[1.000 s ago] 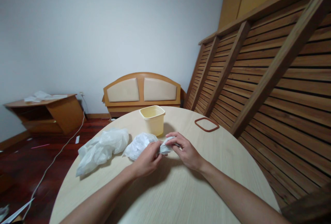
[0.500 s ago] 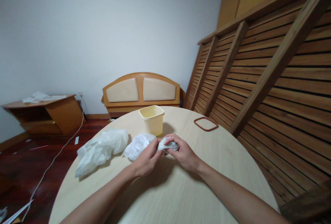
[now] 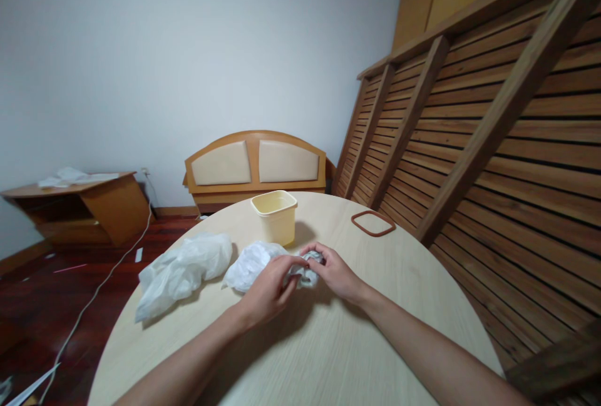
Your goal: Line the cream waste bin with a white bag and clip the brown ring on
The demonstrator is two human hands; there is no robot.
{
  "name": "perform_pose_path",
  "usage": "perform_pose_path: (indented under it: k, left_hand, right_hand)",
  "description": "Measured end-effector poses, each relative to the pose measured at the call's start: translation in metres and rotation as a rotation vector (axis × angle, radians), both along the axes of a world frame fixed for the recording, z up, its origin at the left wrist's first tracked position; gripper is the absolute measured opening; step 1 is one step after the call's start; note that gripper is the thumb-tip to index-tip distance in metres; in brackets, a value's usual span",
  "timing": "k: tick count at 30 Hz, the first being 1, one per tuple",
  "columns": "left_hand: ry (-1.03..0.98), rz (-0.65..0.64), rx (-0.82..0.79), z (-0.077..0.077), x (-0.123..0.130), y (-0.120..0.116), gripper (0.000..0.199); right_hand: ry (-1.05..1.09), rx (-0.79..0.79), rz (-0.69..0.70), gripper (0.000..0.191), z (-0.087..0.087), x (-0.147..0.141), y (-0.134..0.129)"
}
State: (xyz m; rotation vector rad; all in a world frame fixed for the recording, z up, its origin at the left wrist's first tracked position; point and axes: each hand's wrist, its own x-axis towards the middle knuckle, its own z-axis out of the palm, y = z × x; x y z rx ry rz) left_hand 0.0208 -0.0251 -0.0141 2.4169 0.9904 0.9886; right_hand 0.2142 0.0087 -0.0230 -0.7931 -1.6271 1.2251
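A small crumpled white plastic bag [image 3: 307, 276] is between my two hands, above the middle of the round table [image 3: 375, 331]. My right hand [image 3: 335, 273] pinches its right side. Curled round its left side, my left hand [image 3: 272, 287] has its fingers bent against the plastic. Just behind my left hand lies a white bundle [image 3: 252, 263], partly covered by that hand. The pale yellow container [image 3: 277, 221] stands upright and open beyond the bundle.
A larger crumpled translucent bag [image 3: 185, 274] lies on the table's left side. A brown rectangular ring [image 3: 373, 223] rests at the back right. Wooden slatted panels [image 3: 474, 162] lean along the right, and a headboard [image 3: 255, 165] stands behind the table.
My left hand has shifted slightly, its fingers now arched over the small bag. The small bag looks looser and more spread between my hands.
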Motion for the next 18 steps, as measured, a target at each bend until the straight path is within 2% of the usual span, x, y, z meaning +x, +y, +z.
perform_pose_path:
  k: [4,8,10,12,14,16,18]
  left_hand:
    - [-0.015,0.067,0.032,-0.003,0.001,0.002,0.035]
    - [-0.091,0.152,0.004,-0.006,0.000,0.008,0.038]
    - [-0.119,0.173,0.017,-0.006,-0.001,0.010,0.037]
    - [-0.118,0.190,0.035,-0.006,-0.001,0.011,0.035]
    - [-0.077,0.206,0.040,-0.005,-0.001,0.011,0.031]
    - [-0.011,0.221,0.052,-0.004,0.000,0.010,0.024]
    - [0.066,0.238,0.092,-0.004,0.000,0.007,0.019]
  right_hand:
    - [0.034,0.000,-0.033,0.032,0.002,-0.001,0.000]
    - [0.106,0.052,-0.008,0.069,0.002,-0.003,-0.004]
    - [0.057,0.109,-0.034,0.078,0.000,-0.004,-0.006]
    - [-0.023,0.238,-0.104,0.072,-0.002,-0.004,-0.008]
    - [-0.101,0.411,-0.166,0.055,-0.002,-0.004,-0.009]
    - [-0.171,0.547,-0.185,0.040,-0.001,-0.003,-0.010]
    - [-0.236,0.624,-0.175,0.034,0.001,-0.003,-0.012]
